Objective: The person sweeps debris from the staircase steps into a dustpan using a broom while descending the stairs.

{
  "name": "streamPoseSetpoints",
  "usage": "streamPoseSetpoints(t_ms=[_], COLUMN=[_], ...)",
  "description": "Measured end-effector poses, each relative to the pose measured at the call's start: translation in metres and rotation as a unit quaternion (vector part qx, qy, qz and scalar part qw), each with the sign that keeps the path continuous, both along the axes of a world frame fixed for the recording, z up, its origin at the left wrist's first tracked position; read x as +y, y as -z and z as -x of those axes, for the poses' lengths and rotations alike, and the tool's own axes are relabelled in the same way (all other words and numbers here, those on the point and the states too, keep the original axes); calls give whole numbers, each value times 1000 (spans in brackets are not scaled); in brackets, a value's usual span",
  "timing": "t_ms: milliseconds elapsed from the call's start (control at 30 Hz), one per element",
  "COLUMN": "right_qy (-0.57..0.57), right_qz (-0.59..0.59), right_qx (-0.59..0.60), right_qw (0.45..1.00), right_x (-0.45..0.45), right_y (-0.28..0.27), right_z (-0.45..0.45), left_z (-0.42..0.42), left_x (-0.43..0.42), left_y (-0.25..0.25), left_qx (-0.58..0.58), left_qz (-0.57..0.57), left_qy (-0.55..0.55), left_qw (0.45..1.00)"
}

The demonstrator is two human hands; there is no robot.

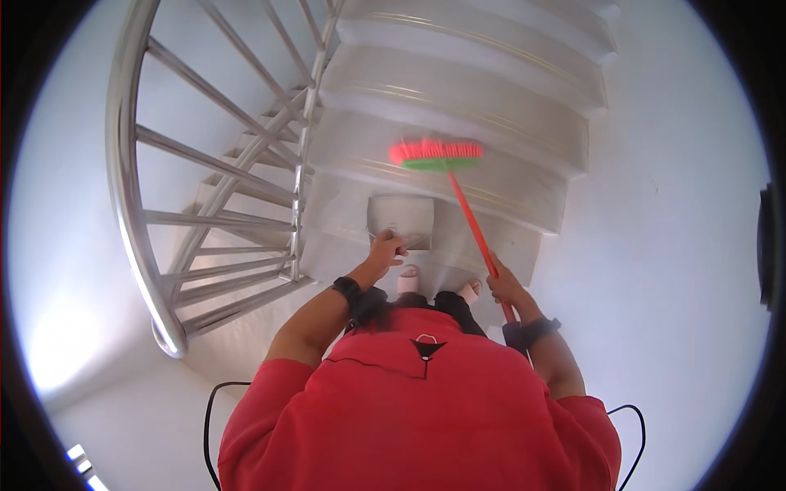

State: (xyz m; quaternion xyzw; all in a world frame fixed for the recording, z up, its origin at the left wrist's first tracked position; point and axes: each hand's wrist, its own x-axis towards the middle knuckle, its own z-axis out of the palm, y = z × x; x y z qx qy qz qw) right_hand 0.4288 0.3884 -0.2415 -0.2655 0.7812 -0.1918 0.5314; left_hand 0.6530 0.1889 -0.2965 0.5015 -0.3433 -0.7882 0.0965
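Note:
My right hand (506,284) is closed round the red stick of a broom (470,214). The broom's head, with pink-red bristles on a green base, is at a stair step ahead, its bristles pointing up the stairs. A pale grey dustpan (401,211) is at the foot of the steps, in front of my feet. Over its near edge, my left hand (385,252) has its fingers curled at the handle, which is mostly hidden by the hand.
Pale stairs (458,90) rise ahead. A shiny metal railing (124,164) curves along the left, with a lower flight of steps (214,192) behind its bars. A white wall (655,245) stands on the right. My feet in pink slippers (408,280) are on the floor below me.

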Motion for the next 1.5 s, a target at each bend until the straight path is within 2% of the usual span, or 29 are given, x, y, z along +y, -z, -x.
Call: streamPoseSetpoints(t_ms=[67, 133, 267, 367, 433, 667, 767, 800, 900, 967, 1167, 1267, 1333, 1400, 1500], right_qy=[-23, -31, -136, -180, -210, -355, -405, -405, -379, -377, -248, -189, -140, -73, 12], right_qz=[-25, -70, 39, 24, -28, 127, 164, 149, 59, 107, 59, 35, 59, 67, 26], right_qx=[-7, -34, -29, 15, 55, 142, 187, 179, 121, 166, 58, 4, 14, -31, -48], right_qw=[999, 996, 989, 983, 976, 915, 880, 884, 916, 905, 965, 981, 988, 995, 998], right_x=[4, 22, 44, 29, -8, -130, -181, -199, -246, -265, -247, -193, -138, -80, -4], right_y=[6, -12, -32, -35, -46, 13, 26, 27, -4, 33, 60, 44, 59, 71, 52], right_z=[-11, -34, -38, -33, -28, 1, -8, -13, -38, -40, -18, 8, 26, 46, 73], left_z=[-3, -8, -19, -32, -40, -74, -90, -94, -103, -110, -114, -106, -100, -92, -72], left_x=[-1, -2, -3, 0, 5, 23, 34, 37, 47, 54, 59, 57, 59, 62, 64], left_y=[-2, -1, 3, -5, -8, -24, -23, -27, -34, -33, -33, -29, -27, -29, -38], left_qx=[5, -4, 4, -15, -19, -33, -31, -32, -40, -47, -71, -87, -96, -104, -109], left_qz=[4, 0, 2, 24, 27, 41, 36, 36, 30, 19, 4, 5, 2, -4, 11], left_qy=[-13, -18, -29, -42, -55, -87, -143, -159, -189, -202, -169, -145, -137, -130, -111], left_qw=[1000, 1000, 1000, 999, 998, 995, 989, 986, 981, 978, 983, 986, 986, 986, 988])
